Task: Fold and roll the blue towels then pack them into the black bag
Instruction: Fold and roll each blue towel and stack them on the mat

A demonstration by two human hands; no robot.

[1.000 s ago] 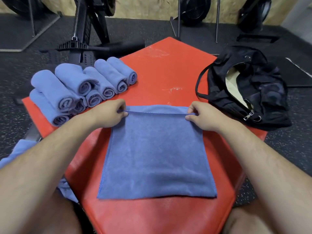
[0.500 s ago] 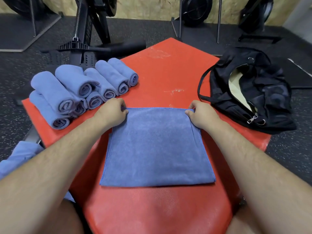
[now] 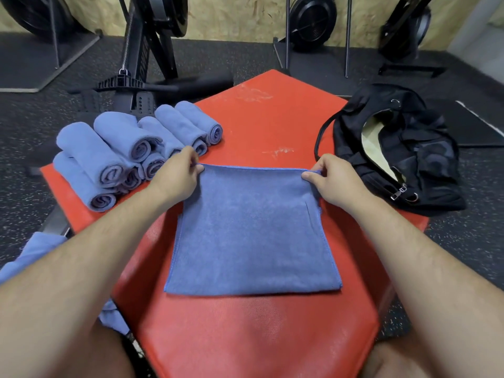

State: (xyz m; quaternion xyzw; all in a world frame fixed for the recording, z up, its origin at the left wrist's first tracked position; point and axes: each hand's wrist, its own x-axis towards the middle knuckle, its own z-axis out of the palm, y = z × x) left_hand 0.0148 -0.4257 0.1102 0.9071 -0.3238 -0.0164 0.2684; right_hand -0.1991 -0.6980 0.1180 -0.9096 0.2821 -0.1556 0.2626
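— Blue towel (image 3: 251,236), item one: how is it held?

— The far edge is pinched at both corners. The left corner is nipped between the thumb and curled fingers (image 3: 194,165) of the left hand (image 3: 177,177). The right corner is nipped in the same way by the right hand (image 3: 334,184), with the thumb laid on the near side. Nothing else is gripped by either hand.

— Condition?

— Folded, laid flat, roughly square. The far edge is drawn straight between the two hands. A small crease is seen near the right corner, and the near edge is left free.

— Location?

— It is laid at the centre of a red padded platform (image 3: 259,336), between the two forearms.

— Item two?

— Rolled towels (image 3: 122,154), blue, are stacked in a pile at the platform's far left corner, with the spiral ends turned toward the camera. The pile is found just beyond the left hand; whether it is touched cannot be told.

— Item three?

— Black bag (image 3: 403,159), set at the platform's right edge. The mouth is unzipped and gaping, a pale lining is shown, and a zip pull (image 3: 396,192) is seen at the near end. It is placed just beside the right hand and is not touched.

— Remainder?

— Loose blue cloth (image 3: 35,252) is heaped at lower left, off the platform and beside the left forearm. A dark speckled floor (image 3: 27,148) is seen all round. Black gym machines (image 3: 147,50) are ranged along the far wall.
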